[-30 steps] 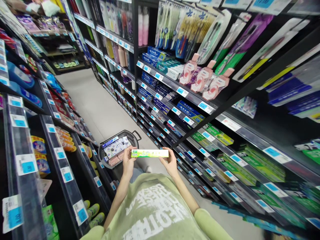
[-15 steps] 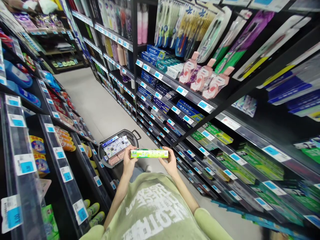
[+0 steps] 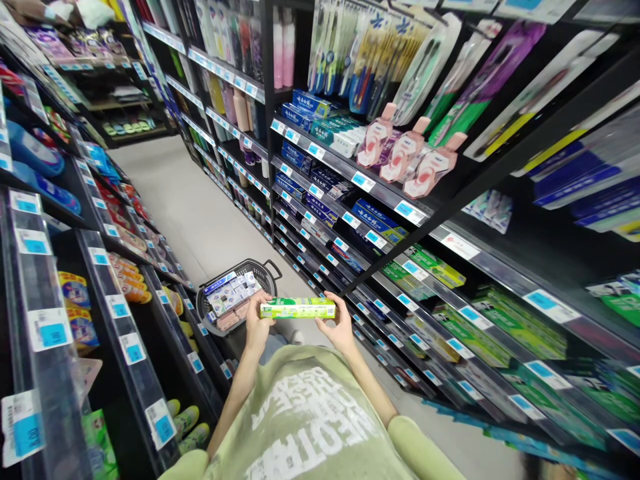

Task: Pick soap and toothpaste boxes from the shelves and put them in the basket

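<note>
A long green toothpaste box is held level in front of my chest. My left hand pinches its left end and my right hand pinches its right end, fingers closed on it. Just beyond the box, a dark shopping basket sits on the floor with several white and blue boxes in it.
Shelves of toothpaste boxes, toothbrushes and pink mouthwash bottles line the right side. Another shelf rack with price tags stands close on the left. A grey floor aisle runs ahead between them.
The box has been turned about its long axis between my hands, so a greener face shows. Both hands stay at its ends.
</note>
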`<state>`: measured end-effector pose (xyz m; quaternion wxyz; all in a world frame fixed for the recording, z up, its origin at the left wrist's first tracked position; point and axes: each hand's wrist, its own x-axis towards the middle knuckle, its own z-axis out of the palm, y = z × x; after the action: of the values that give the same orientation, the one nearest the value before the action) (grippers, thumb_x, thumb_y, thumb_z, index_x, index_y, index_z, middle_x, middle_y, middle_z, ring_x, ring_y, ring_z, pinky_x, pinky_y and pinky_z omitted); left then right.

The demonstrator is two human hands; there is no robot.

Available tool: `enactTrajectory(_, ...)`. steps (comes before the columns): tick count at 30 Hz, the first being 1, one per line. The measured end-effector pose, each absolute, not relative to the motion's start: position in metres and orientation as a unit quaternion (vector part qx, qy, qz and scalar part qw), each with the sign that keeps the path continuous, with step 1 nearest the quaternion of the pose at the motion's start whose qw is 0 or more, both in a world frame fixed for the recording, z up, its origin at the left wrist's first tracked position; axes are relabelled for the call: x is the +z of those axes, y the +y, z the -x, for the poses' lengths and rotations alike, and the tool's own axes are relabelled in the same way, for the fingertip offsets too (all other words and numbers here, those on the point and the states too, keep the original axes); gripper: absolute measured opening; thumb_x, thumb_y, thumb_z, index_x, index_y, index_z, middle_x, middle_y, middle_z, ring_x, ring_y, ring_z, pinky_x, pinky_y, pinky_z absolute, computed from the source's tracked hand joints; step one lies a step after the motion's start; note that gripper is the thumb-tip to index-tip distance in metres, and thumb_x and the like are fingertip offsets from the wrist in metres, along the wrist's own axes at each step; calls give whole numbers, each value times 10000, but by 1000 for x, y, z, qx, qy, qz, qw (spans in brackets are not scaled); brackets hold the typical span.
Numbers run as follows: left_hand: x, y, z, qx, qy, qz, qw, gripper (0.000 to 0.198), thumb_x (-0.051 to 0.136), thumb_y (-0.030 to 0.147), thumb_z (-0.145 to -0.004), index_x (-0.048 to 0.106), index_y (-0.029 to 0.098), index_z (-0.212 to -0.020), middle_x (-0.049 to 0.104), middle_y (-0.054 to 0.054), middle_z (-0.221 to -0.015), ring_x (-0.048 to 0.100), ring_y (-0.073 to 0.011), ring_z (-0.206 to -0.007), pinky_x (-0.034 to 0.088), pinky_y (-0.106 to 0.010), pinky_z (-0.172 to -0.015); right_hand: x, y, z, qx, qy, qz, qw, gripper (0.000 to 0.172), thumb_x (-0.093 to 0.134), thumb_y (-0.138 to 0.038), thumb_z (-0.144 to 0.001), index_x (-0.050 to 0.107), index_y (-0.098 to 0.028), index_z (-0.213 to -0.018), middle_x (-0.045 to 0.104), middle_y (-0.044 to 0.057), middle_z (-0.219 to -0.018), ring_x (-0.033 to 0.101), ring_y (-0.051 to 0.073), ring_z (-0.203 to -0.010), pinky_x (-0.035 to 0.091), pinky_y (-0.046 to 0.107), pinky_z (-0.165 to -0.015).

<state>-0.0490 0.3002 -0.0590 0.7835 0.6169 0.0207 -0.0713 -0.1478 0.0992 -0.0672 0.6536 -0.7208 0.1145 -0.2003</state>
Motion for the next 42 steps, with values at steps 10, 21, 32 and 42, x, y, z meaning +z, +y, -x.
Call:
enactTrajectory(10, -62, 301, 46, -31, 13, -635, 772, 350, 472, 85, -417, 478, 213, -742, 635, -10, -968, 606, -241, -1041, 472, -299, -808, -67, 98, 147, -200, 93, 740, 635, 610, 779, -197, -733, 515, -255, -1280, 605, 103, -1297, 617, 267, -1182, 541, 408, -972)
enactTrajectory(21, -72, 301, 47, 34, -2, -631, 775, 386, 450, 59, -436, 599, 206, -761, 700, -45, -1089, 610, -278, -1147, 480, -335, -862, -64, 101, 148, -205, 84, 749, 625, 591, 824, -224, -723, 506, -251, -1221, 626, 113, -1244, 653, 264, -1116, 553, 409, -919)
enactTrajectory(32, -42, 285, 63, -129, 2, -470, 873, 832, 770, 163, -711, 425, 362, -1442, 573, -83, -1411, 629, -232, -1189, 538, -333, -914, -61, 108, 141, -297, 53, 787, 538, 498, 842, -284, -707, 555, -244, -1112, 552, 63, -1056, 598, 241, -981, 520, 372, -813)
enactTrajectory(42, -58, 266, 75, -237, -17, -492, 838, 672, 818, 336, -756, 470, 241, -1323, 709, -109, -1176, 709, -270, -1051, 555, -453, -951, -58, 111, 136, -282, 47, 831, 478, 428, 811, -273, -745, 599, -235, -1116, 593, 78, -1097, 616, 259, -1028, 521, 408, -869)
